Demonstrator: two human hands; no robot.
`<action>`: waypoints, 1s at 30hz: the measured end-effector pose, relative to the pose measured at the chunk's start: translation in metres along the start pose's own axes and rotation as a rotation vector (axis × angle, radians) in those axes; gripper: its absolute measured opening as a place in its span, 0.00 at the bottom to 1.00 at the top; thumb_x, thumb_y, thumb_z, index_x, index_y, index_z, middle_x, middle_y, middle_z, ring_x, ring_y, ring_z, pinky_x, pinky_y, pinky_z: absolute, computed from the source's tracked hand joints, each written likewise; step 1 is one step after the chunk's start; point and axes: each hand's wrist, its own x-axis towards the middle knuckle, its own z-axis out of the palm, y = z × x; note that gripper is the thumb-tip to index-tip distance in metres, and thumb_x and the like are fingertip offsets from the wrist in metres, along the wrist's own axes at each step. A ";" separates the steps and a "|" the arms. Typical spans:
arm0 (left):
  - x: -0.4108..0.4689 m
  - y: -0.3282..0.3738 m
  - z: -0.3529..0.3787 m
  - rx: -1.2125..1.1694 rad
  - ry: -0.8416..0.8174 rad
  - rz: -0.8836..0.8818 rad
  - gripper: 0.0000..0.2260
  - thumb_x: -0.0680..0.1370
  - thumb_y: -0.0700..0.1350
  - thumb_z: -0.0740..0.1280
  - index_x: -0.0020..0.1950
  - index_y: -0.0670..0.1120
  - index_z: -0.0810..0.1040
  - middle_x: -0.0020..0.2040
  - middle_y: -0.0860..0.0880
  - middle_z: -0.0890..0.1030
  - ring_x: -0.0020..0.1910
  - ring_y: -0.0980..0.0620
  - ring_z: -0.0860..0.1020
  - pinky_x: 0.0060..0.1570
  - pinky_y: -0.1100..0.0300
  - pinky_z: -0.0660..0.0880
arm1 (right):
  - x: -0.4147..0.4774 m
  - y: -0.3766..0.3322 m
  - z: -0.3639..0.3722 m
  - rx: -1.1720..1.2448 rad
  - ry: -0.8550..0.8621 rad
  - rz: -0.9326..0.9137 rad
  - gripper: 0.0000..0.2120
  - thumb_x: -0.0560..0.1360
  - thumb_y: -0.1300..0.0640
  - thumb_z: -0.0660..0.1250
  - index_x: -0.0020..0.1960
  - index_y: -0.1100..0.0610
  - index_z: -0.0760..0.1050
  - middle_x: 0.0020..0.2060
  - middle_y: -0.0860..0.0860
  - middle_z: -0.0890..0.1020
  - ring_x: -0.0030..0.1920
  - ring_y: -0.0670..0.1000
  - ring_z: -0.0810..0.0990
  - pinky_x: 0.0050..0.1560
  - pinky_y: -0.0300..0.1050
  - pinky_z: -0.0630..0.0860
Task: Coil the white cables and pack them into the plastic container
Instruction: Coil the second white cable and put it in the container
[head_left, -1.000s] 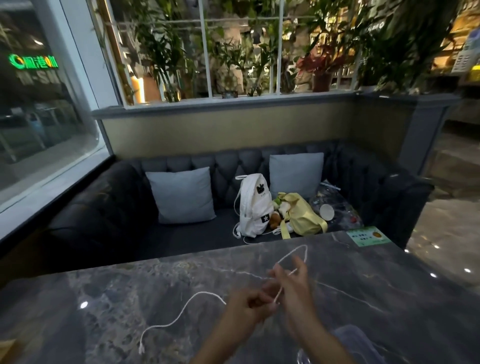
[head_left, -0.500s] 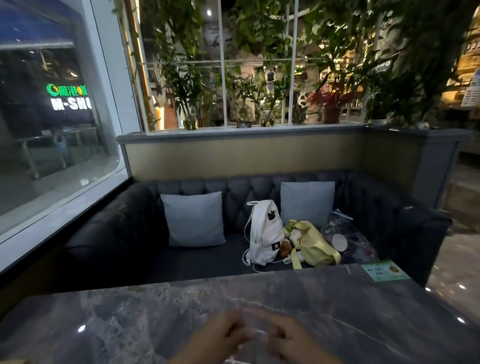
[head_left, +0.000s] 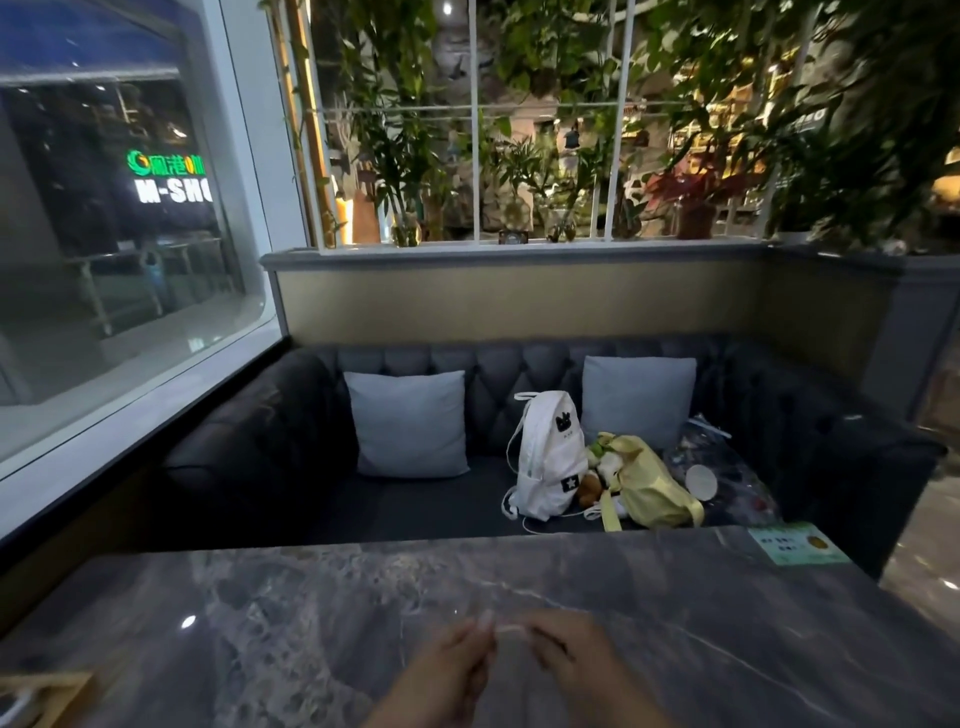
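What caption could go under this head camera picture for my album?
A left hand and right hand hold a white cable between them over the table, sofa and backpack behind.

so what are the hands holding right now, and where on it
A white cable, pinched by both the left hand and right hand; only a short stretch shows between them, so end or middle cannot be told.

A café booth: tufted sofa (head_left: 519, 364), marble table (head_left: 311, 597), shop signs outside.
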 end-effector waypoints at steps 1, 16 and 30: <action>-0.002 0.001 -0.005 -0.014 -0.025 -0.028 0.20 0.80 0.47 0.58 0.28 0.47 0.70 0.22 0.50 0.63 0.19 0.57 0.60 0.22 0.71 0.56 | 0.000 0.001 -0.004 0.036 0.058 0.038 0.09 0.76 0.63 0.63 0.52 0.61 0.79 0.43 0.52 0.81 0.39 0.39 0.74 0.41 0.25 0.65; -0.019 0.016 -0.027 0.111 0.000 -0.157 0.19 0.79 0.51 0.58 0.28 0.49 0.67 0.20 0.55 0.61 0.19 0.58 0.56 0.19 0.67 0.52 | 0.003 0.031 -0.027 -0.297 0.416 0.254 0.08 0.75 0.56 0.65 0.53 0.53 0.79 0.50 0.52 0.82 0.47 0.50 0.77 0.48 0.46 0.70; -0.027 0.022 -0.037 -0.040 -0.121 -0.025 0.19 0.79 0.52 0.57 0.28 0.51 0.69 0.22 0.56 0.59 0.20 0.58 0.55 0.18 0.68 0.56 | 0.013 -0.019 0.004 -0.171 0.258 -0.111 0.08 0.76 0.63 0.62 0.49 0.65 0.79 0.45 0.62 0.82 0.46 0.59 0.80 0.48 0.48 0.71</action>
